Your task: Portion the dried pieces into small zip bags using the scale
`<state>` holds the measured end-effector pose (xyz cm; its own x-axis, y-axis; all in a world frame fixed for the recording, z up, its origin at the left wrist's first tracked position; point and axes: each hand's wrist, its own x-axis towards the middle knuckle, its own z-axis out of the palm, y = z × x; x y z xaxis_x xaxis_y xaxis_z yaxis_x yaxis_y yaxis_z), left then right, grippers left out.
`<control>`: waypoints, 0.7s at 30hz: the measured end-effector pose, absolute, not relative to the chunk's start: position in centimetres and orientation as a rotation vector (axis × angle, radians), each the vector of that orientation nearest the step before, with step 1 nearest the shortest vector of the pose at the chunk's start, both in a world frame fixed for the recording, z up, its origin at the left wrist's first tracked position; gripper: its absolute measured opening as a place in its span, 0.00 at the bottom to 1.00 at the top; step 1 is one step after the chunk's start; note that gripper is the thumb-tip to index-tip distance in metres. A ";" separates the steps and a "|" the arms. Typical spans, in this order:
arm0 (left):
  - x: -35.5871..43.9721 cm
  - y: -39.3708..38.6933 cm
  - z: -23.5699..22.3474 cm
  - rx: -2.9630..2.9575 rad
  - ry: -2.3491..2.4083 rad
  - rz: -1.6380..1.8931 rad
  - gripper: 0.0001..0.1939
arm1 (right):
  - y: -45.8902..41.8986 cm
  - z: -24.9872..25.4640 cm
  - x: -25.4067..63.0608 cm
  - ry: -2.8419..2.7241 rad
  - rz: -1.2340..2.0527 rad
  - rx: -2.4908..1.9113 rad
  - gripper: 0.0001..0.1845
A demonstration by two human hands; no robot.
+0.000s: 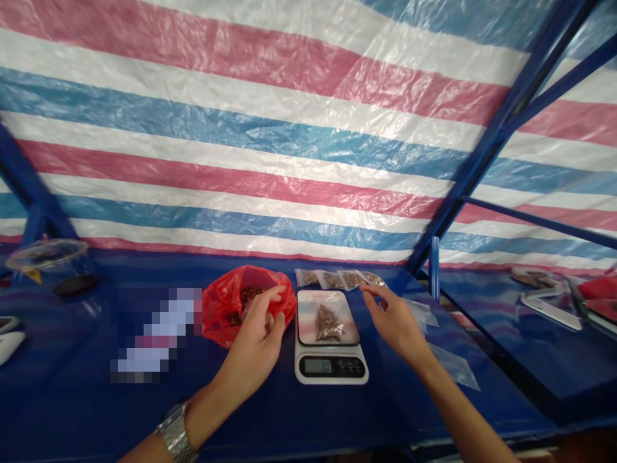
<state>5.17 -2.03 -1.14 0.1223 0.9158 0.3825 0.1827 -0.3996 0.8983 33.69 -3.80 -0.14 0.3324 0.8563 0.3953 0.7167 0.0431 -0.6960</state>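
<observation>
A white kitchen scale (330,366) stands on the blue table, with a small clear bag of brown bits (329,323) lying on its platform. My left hand (258,337) rests at the mouth of a red plastic bag (226,302) holding more brown bits; its fingers are curled against the bag's edge. My right hand (395,321) hovers just right of the scale, fingers loosely spread with nothing in them. A wristwatch (176,434) is on my left wrist.
Several small filled clear bags (340,278) lie in a row behind the scale. Empty clear bags (453,363) lie to the right. A clear round container (53,263) stands far left. A blue frame post (435,263) and a striped tarp back the table.
</observation>
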 end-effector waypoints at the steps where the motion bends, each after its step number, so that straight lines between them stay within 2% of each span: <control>1: 5.0 -1.9 -1.2 1.707 1.073 1.333 0.18 | -3.8 -0.2 33.7 -1.420 0.199 -1.701 0.18; 12: 4.8 -2.3 -0.4 1.741 1.086 1.251 0.19 | -2.8 0.7 31.2 -1.521 0.152 -1.691 0.19; 21: 4.2 -3.1 -0.3 1.806 1.122 1.311 0.18 | -2.1 1.2 30.0 -1.624 0.138 -1.926 0.16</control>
<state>4.24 -3.08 -0.31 0.1412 0.8994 0.4136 0.2697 -0.4369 0.8581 29.97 -2.09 1.18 0.2426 0.9234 0.2975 0.8602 -0.0629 -0.5061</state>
